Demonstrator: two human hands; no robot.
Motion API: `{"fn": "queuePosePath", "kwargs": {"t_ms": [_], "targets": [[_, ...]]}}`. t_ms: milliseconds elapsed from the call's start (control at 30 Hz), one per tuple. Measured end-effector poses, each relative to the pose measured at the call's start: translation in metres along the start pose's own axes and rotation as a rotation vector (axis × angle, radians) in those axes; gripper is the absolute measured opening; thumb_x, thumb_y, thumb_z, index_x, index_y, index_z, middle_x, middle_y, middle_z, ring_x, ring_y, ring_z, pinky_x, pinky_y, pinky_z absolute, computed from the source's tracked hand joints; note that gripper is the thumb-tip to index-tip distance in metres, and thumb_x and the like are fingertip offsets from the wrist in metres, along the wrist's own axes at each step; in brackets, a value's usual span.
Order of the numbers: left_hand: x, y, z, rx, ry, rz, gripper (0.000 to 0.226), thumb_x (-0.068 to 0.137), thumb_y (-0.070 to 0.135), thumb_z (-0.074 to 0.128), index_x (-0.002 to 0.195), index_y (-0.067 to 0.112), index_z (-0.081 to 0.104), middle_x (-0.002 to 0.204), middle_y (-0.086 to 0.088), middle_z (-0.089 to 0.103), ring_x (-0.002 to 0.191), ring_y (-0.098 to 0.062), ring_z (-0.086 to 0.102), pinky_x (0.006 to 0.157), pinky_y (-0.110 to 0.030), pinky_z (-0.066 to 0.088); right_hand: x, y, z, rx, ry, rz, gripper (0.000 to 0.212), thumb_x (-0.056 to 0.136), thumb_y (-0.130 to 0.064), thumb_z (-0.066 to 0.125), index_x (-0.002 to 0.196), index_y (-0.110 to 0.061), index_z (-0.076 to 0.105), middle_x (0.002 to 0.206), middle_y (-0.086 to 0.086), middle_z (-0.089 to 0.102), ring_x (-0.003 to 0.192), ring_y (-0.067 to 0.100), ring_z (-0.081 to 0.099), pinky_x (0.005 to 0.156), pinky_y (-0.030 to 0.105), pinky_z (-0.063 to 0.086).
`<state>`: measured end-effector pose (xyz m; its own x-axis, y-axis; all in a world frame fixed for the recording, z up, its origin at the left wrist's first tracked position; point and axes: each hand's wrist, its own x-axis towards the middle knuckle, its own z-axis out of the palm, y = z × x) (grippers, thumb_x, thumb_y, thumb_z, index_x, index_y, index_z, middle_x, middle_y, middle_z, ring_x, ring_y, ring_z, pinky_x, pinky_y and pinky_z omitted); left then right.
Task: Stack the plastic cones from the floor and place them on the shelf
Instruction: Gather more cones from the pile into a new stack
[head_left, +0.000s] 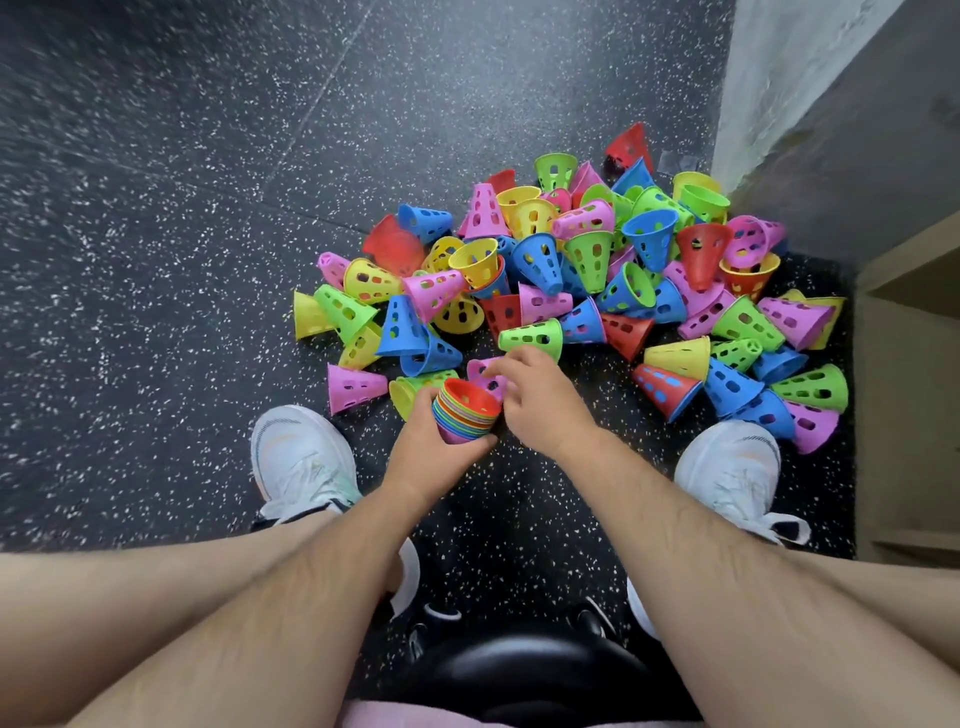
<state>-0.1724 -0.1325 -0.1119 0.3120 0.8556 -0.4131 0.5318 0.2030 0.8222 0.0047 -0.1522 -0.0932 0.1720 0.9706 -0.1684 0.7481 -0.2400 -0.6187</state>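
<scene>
Between the white shoes, the left hand wraps its fingers round a stack of nested cones (red one innermost, mouth up). The right hand pinches a pink cone at the edge of the pile on the floor. Pushed in crooked, it could jam or knock the stack loose.

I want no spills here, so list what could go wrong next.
1. The left hand holds the stack only by its narrow end; pushing in the pink cone with the right hand may tip it.
2. Loose cones crowd the right shoe; a step could crush or scatter them.
</scene>
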Motion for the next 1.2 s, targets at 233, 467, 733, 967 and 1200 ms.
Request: {"fn": "queuePosePath", "kwargs": {"t_ms": [233, 467, 733, 967, 1200], "targets": [[-0.002, 0.001, -0.005, -0.014, -0.032, -0.002, 0.073, 0.071, 0.033, 0.093, 0.126, 0.031, 0.046, 0.107, 0.009, 0.067, 0.095, -0.007, 0.068, 0.092, -0.033, 0.055, 0.010, 0.000, 0.011, -0.479, -0.133, -0.040, 0.046, 0.083, -0.001, 0.065, 0.126, -0.019, 0.063, 0.138, 0.006, 0.043, 0.123, 0.028, 0.041, 0.097, 0.041, 0.045], [0.000, 0.001, -0.006, -0.008, -0.037, -0.004, 0.073, 0.071, 0.036, 0.093, 0.126, 0.029, 0.046, 0.106, 0.008, 0.067, 0.095, -0.008, 0.068, 0.092, -0.033, 0.055, 0.013, 0.013, 0.014, -0.412, 0.124, -0.078, 0.016, 0.083, -0.004, 0.073, 0.098, -0.008, 0.069, 0.118, 0.011, 0.055, 0.106, 0.032, 0.049, 0.071, 0.041, 0.052], [0.009, 0.007, 0.001, -0.050, -0.028, -0.014, 0.076, 0.071, 0.035, 0.094, 0.129, 0.025, 0.047, 0.110, 0.008, 0.067, 0.098, -0.008, 0.067, 0.093, -0.030, 0.052, 0.005, 0.008, -0.018, 0.171, 0.439, 0.120, 0.014, 0.099, -0.020, 0.060, 0.105, -0.013, 0.070, 0.124, 0.008, 0.052, 0.118, 0.018, 0.048, 0.099, 0.023, 0.038], [0.018, 0.023, 0.020, -0.032, -0.025, 0.014, 0.069, 0.071, 0.027, 0.094, 0.122, 0.022, 0.047, 0.101, 0.011, 0.064, 0.088, -0.004, 0.065, 0.075, -0.015, 0.046, -0.004, 0.006, -0.027, 0.277, 0.431, 0.077, 0.015, 0.099, -0.020, 0.059, 0.108, -0.014, 0.069, 0.105, -0.006, 0.061, 0.098, 0.009, 0.056, 0.089, 0.022, 0.045], [0.025, 0.030, 0.037, -0.083, -0.050, 0.012, 0.070, 0.069, 0.029, 0.094, 0.122, 0.020, 0.049, 0.103, 0.006, 0.069, 0.089, -0.006, 0.069, 0.082, -0.027, 0.056, -0.020, 0.013, -0.017, 0.278, 0.250, 0.135, 0.014, 0.097, -0.029, 0.059, 0.105, -0.025, 0.069, 0.104, -0.012, 0.066, 0.101, 0.008, 0.055, 0.088, 0.022, 0.043]]}}
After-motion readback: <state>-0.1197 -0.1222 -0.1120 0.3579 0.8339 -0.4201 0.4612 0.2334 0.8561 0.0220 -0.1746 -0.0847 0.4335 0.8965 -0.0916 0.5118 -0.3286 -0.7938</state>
